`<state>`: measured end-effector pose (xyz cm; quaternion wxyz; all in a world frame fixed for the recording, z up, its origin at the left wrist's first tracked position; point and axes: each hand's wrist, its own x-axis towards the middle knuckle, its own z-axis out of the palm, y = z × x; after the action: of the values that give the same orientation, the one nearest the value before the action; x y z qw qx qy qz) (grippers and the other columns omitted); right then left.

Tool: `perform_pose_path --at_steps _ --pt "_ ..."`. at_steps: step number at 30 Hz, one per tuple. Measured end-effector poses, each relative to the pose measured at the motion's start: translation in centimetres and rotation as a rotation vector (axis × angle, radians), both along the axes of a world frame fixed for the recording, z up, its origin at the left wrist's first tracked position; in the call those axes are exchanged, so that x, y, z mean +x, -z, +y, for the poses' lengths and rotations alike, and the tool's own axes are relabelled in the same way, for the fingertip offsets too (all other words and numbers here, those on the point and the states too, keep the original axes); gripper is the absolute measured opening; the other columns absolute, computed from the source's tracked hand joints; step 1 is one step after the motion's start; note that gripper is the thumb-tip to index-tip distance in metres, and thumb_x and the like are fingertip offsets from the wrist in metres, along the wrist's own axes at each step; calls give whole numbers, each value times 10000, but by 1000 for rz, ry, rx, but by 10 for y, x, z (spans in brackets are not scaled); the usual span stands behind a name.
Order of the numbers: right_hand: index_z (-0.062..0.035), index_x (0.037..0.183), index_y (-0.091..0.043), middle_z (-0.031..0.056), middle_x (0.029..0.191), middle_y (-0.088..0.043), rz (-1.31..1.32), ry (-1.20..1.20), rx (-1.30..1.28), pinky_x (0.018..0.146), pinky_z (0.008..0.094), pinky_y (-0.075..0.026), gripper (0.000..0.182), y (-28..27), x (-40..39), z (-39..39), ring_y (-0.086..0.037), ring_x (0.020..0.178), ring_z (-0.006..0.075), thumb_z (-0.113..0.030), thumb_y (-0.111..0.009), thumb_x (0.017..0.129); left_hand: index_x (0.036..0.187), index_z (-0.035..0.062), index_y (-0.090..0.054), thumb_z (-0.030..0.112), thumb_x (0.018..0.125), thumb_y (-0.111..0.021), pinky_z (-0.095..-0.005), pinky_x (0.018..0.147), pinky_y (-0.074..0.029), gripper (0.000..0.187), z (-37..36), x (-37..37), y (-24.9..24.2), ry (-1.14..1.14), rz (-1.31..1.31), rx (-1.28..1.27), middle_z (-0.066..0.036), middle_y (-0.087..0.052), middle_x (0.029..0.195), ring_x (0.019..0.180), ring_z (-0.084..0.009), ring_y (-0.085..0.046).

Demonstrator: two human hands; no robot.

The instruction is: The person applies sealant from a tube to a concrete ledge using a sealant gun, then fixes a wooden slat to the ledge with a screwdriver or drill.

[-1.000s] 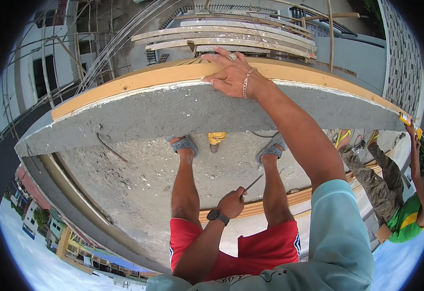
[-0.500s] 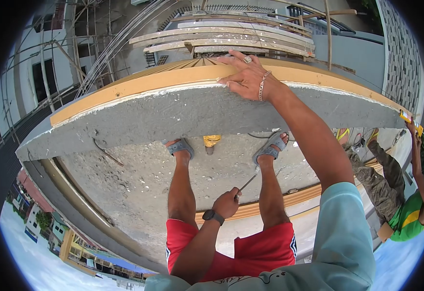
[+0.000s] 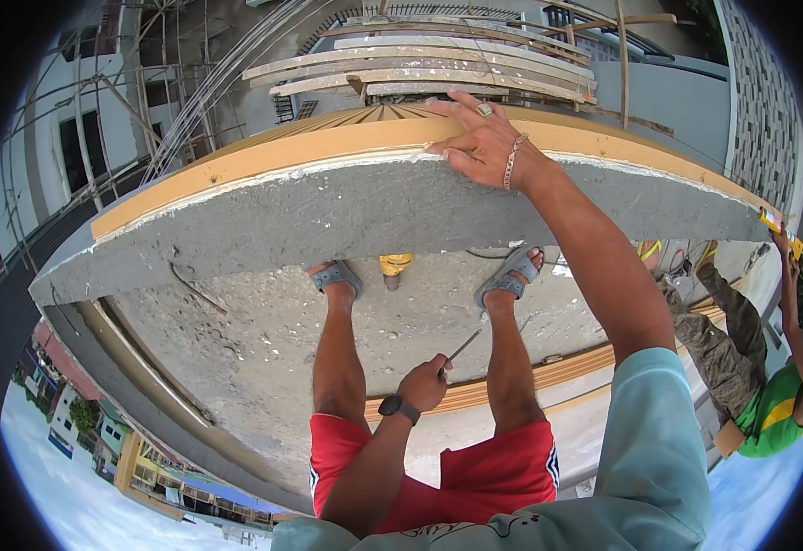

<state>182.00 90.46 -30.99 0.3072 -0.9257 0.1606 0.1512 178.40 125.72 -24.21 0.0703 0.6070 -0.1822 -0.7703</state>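
Note:
My right hand [image 3: 484, 142], wearing a ring and a chain bracelet, rests on a tan slatted board [image 3: 328, 142] along the top of a grey cement wall [image 3: 346, 211]. Its fingers are stretched out, with the fingertips at the seam where a white bead of filler [image 3: 300, 168] runs between board and cement. Lower down, in front of the red shorts, my left hand [image 3: 423, 384] is closed around a thin metal tool [image 3: 464, 345] with a whitish tip. The part inside the fist is hidden.
A yellow power tool [image 3: 395, 266] lies on the rough concrete floor between my sandalled feet. At right, a person in a green shirt [image 3: 778, 413] holds a yellow tube-like applicator [image 3: 770, 220] at the wall. Stacked planks [image 3: 447, 60] lie beyond the wall.
My right hand has slid a little to the right along the seam. The left hand still holds the thin tool, and the view has shifted slightly.

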Motion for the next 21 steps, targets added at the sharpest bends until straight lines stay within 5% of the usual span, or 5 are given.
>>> perform_pose_path --at_steps 21 --pt "-189 963 -694 -13 1382 -338 -7 60 -51 1039 550 -160 294 -4 -58 -32 -208 1326 239 -248 -452 808 1033 92 -501 105 835 -481 -395 741 -445 200 -1 -4 2 30 -5 14 -194 -603 919 882 -345 -580"
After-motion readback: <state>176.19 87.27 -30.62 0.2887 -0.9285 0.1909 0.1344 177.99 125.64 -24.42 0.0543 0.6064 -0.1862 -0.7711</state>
